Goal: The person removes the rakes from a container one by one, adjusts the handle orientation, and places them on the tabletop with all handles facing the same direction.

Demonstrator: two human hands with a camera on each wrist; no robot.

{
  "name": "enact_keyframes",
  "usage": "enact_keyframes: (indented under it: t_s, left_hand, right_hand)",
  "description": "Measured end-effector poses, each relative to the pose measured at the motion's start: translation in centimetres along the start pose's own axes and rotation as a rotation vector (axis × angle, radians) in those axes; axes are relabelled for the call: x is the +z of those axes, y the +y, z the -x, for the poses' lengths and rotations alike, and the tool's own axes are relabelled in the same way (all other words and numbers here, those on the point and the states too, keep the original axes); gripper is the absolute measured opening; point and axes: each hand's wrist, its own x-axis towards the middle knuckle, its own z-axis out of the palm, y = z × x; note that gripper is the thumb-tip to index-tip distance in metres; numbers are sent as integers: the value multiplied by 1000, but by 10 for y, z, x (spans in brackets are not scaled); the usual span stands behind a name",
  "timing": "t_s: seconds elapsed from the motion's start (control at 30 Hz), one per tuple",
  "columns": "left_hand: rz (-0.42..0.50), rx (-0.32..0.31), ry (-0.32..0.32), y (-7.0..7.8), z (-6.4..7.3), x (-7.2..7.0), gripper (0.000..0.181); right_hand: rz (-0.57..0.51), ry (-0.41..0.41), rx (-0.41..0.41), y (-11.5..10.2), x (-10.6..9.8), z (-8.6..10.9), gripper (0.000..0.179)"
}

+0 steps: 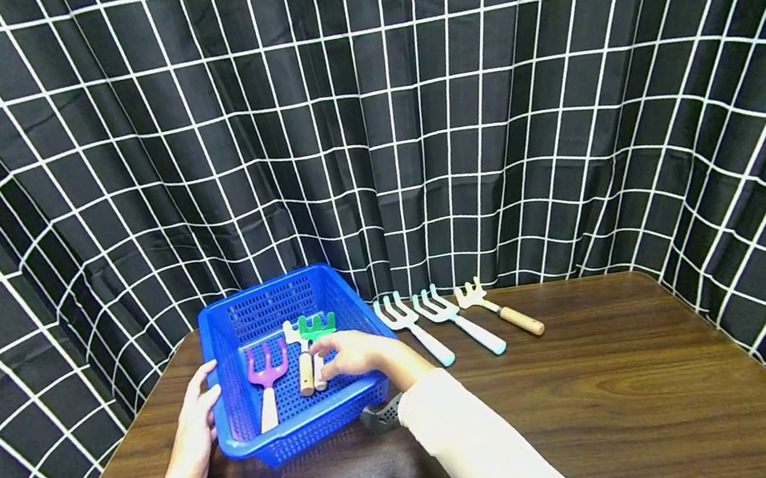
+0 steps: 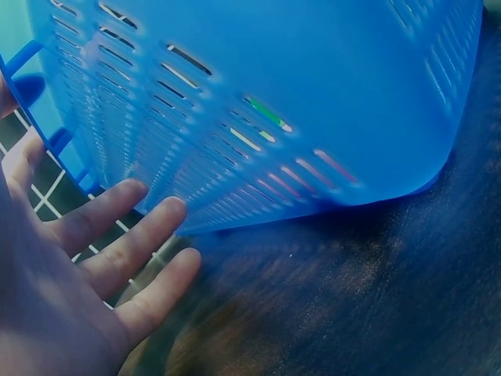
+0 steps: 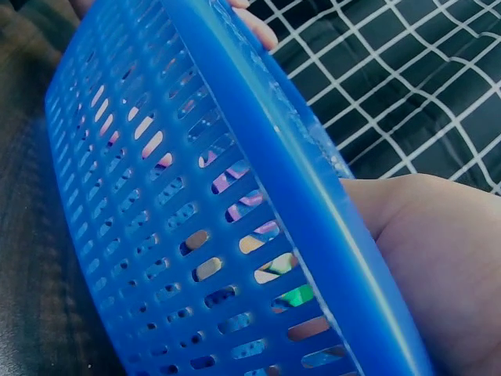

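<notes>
A blue plastic basket with slotted walls stands on the left of the table. My left hand holds its left rim, with several fingers spread along the outer wall in the left wrist view. Inside lie a purple hand fork with a pale handle, a white fork with a wooden handle, and a green fork. My right hand reaches over the near right rim, its thumb and fingers apart beside the green fork's pale handle. In the right wrist view the basket wall hides those fingertips.
Right of the basket lie two light-blue forks, one nearer and one farther, then a pale yellow fork with a wooden handle. A black grid-patterned curtain surrounds the wooden table.
</notes>
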Motion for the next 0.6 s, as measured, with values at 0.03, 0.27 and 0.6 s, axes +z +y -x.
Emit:
enact_keyframes:
  t_s: [0.03, 0.27, 0.6]
  left_hand:
    - [-4, -1, 3, 0, 0, 0, 46]
    - [-12, -3, 2, 1, 0, 0, 46]
    - [-9, -5, -5, 0, -1, 0, 47]
  right_hand:
    - [-17, -20, 0, 0, 1, -1, 50]
    - [-57, -103, 1, 0, 2, -4, 49]
    - [-156, -150, -1, 4, 8, -14, 48]
